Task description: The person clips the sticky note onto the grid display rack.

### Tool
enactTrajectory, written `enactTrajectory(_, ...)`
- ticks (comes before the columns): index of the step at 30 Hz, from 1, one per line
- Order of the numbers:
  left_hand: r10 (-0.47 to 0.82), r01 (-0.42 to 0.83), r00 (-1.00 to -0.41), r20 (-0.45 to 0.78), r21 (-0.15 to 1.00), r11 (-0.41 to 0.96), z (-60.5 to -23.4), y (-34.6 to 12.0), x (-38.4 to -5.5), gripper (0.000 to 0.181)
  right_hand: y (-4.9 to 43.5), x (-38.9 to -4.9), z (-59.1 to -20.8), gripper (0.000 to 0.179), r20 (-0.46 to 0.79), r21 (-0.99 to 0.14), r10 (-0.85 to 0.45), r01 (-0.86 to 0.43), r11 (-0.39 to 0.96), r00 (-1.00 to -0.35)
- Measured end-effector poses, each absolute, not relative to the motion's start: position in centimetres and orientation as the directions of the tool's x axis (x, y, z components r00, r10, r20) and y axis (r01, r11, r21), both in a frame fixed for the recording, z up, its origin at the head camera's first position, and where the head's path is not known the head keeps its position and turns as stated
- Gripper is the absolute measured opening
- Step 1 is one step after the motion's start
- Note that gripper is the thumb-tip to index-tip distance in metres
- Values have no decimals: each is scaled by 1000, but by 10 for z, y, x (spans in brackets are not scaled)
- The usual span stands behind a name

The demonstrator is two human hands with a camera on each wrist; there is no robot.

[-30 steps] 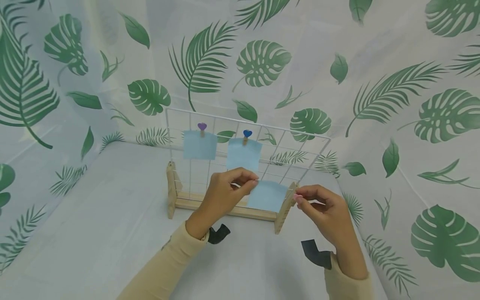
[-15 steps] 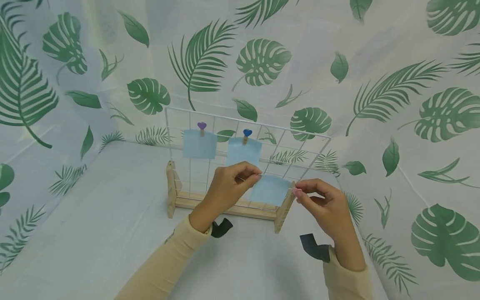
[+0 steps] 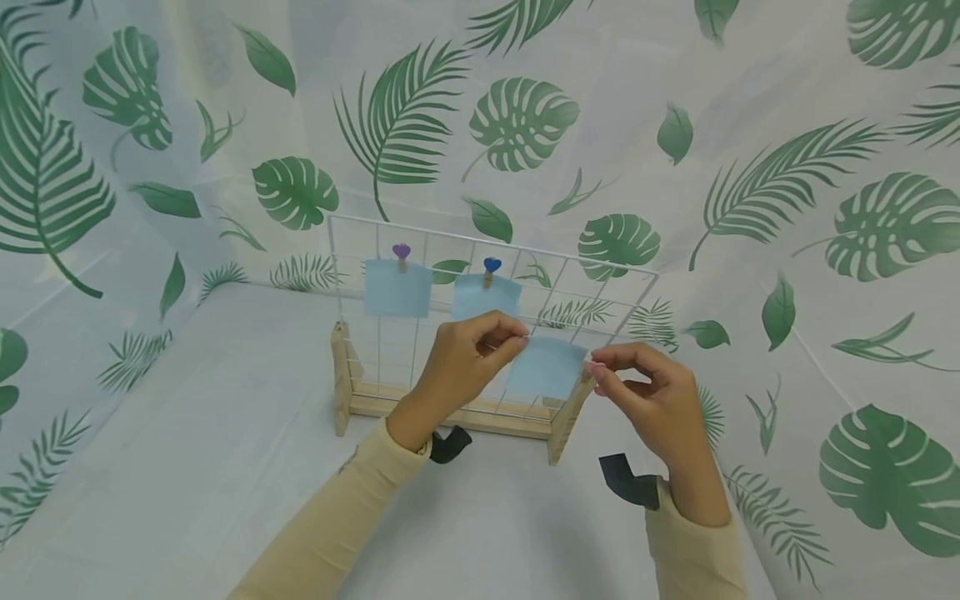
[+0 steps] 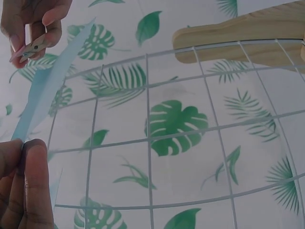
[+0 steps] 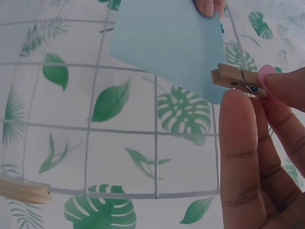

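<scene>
My left hand (image 3: 472, 354) pinches a light blue paper sheet (image 3: 551, 367) by its upper left corner, in front of the wire grid (image 3: 420, 354). In the right wrist view the sheet (image 5: 167, 47) spreads between the two hands. My right hand (image 3: 652, 396), at the grid's right side, pinches a small wooden clothespin (image 5: 236, 78) with a pink piece on its end. The clothespin's tip points at the sheet. Two more blue sheets hang on the grid, the left one (image 3: 397, 289) under a purple heart clothespin (image 3: 402, 252), the other (image 3: 486, 297) under a blue heart clothespin (image 3: 491, 268).
The grid stands in a wooden base (image 3: 450, 414) with upright side pieces, the right one (image 3: 566, 421) close below the right hand. White cloth covers the table (image 3: 225, 433). A leaf-print curtain (image 3: 615, 150) rises behind and at both sides.
Both hands have moved up, the left one also slightly right, and the held blue sheet has risen with it. The two hung sheets stay in place.
</scene>
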State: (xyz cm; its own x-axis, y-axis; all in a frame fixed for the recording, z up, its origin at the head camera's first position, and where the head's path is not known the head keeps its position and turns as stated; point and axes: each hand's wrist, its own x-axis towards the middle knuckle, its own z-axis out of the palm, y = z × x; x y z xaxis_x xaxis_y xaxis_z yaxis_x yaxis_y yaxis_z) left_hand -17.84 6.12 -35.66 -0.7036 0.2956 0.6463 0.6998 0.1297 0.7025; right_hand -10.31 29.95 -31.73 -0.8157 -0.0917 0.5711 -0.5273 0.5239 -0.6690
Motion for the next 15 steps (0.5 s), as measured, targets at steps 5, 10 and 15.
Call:
enactTrajectory(5,296,698,-705,644,704,131,-355,64,-182,7,299,-107,-313,11,582,-661,-87,-533,528,-808)
enactTrajectory(10,299,696,-706,642,707,124,-352,66,-183,8,299,-112,-308,13,584,-643,-76,-518,564,-808)
enactTrajectory(15,301,699,-704,643,704,128,-349,68,-185,8,299,-116,-305,12,582,-636,-77,-512,576,-810)
